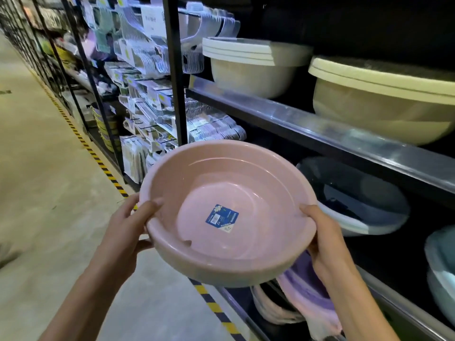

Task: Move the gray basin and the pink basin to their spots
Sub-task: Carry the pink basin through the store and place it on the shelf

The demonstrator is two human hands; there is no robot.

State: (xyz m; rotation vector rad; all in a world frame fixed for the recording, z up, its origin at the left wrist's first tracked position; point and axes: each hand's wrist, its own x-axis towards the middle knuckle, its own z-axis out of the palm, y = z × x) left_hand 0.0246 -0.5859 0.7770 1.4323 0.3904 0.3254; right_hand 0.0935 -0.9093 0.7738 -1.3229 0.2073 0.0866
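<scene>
Head view, pink basin (229,193) gripped at opposite rims by left hand (128,227) and right hand (322,239), fingers clamped on it, blue label (222,218) print illegible

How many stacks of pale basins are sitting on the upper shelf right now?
2. A stack of white round plastic basins sits toward the left of the upper shelf; a cream stack sits to its right, cut off by the frame, so more may be hidden.
</scene>
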